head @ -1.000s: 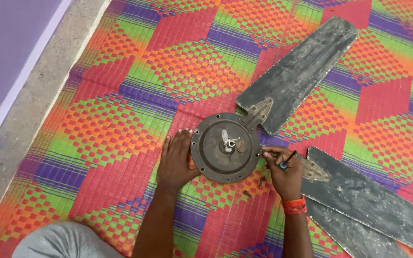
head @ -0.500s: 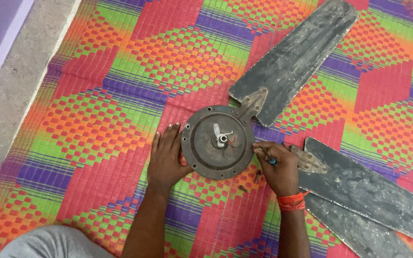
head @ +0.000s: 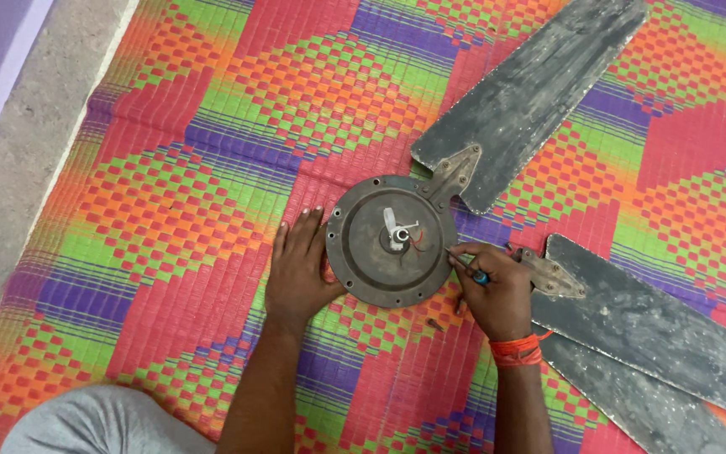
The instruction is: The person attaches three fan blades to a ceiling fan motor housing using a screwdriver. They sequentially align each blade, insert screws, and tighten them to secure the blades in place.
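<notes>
Just left of our right hand (head: 497,290), the fan motor housing (head: 392,241) lies flat on the woven mat (head: 170,210).
We pinch a small screwdriver (head: 466,267), tip angled up-left onto the housing's rim; our left hand (head: 300,267) rests flat, fingers spread, against the opposite edge.

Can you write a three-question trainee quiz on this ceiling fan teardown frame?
1. True or false: the left hand lies flat against the rim of the round fan motor housing.
2. What does the right hand hold? A) a hammer B) a screwdriver with a blue handle C) a wrench
3. How many fan blades lie loose to the right, and how many look attached to the housing?

Key
1. True.
2. B; its tip sits at the housing's right edge.
3. Two loose blades overlap at lower right; one blade at upper right meets the housing by its bracket.
</notes>
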